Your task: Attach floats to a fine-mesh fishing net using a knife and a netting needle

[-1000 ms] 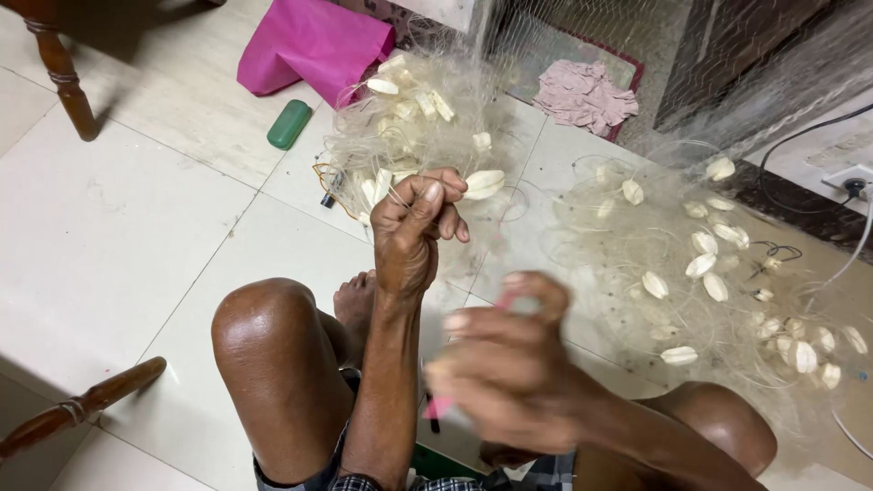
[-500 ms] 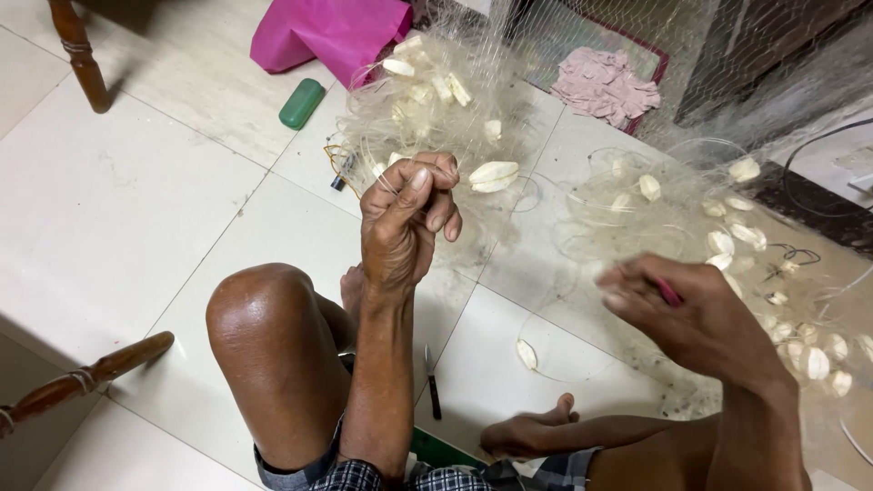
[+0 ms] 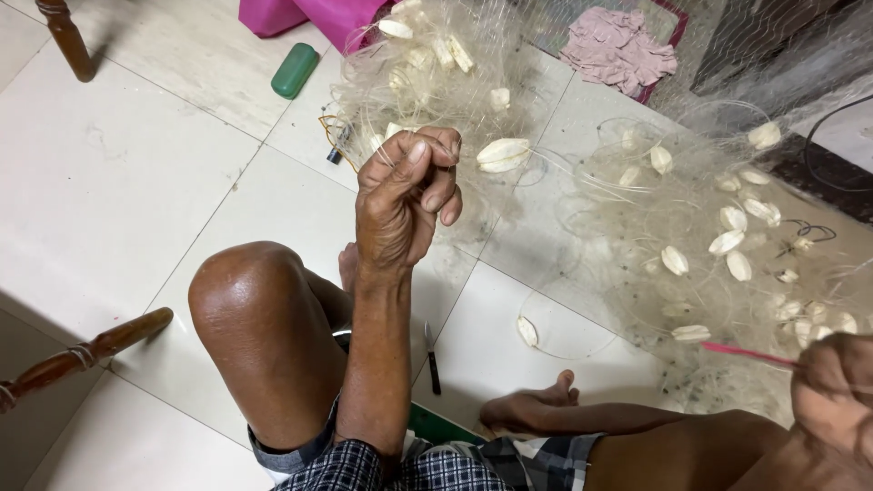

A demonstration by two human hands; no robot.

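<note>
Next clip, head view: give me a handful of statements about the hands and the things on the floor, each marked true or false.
1. The left hand is raised with thumb and fingers pinched together in front of the pale fishing net. True.
2. The right hand holds a pink, thin tool. True.
3. The green oblong object lies inside the net heap. False: it lies on the bare tile floor, to the left of the net.
4. The net carries white oval floats. True.
5. The dark pen-like tool is in the left hand. False: it lies on the floor between the person's legs.
6. The pink crumpled cloth covers the left knee. False: it lies far off, at the top of the view.
</note>
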